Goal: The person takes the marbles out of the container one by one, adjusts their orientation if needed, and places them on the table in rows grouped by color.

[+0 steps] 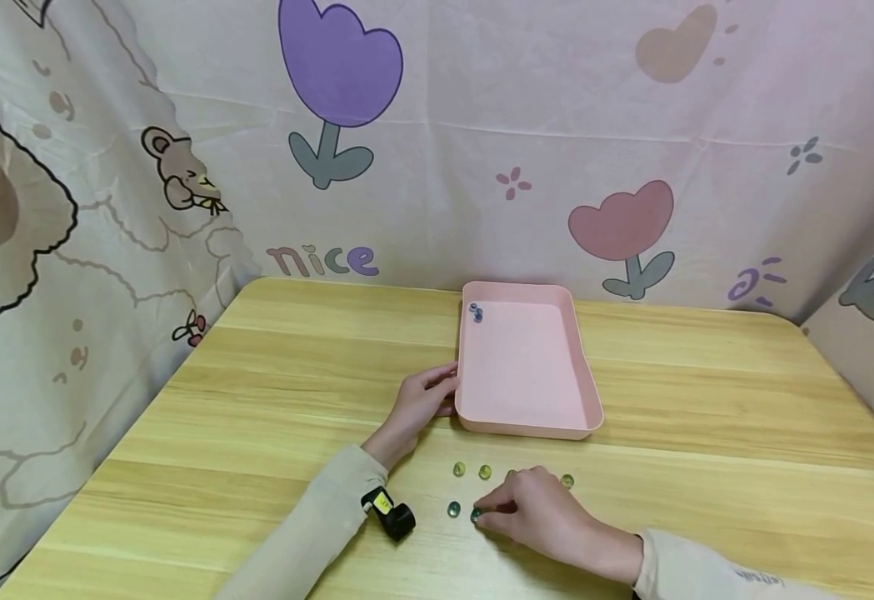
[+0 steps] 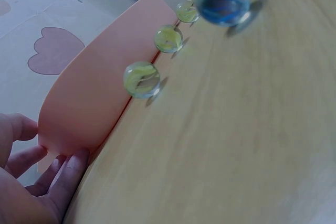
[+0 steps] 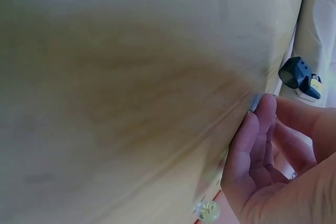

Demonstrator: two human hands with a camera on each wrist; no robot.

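My right hand [image 1: 545, 512] pinches a blue-green glass marble [image 1: 476, 515] between thumb and fingertips, low at the tabletop. Just left of it lies another blue-green marble [image 1: 454, 509], seen large in the left wrist view as a clear marble with blue swirls [image 2: 223, 1]. My left hand [image 1: 422, 404] touches the left wall of a pink rectangular tray [image 1: 530, 432], its fingers extended against the side. Small blue marbles [image 1: 477, 316] sit in the tray's far left corner. Yellow-green marbles [image 1: 485, 472] form a row in front of the tray, partly hidden by my right hand.
The wooden table [image 1: 294, 358] ends at a patterned cloth [image 1: 466, 167] hanging behind it. A black camera [image 1: 395, 521] is strapped to the left wrist. Another yellow-green marble [image 1: 567, 481] lies beyond the right hand.
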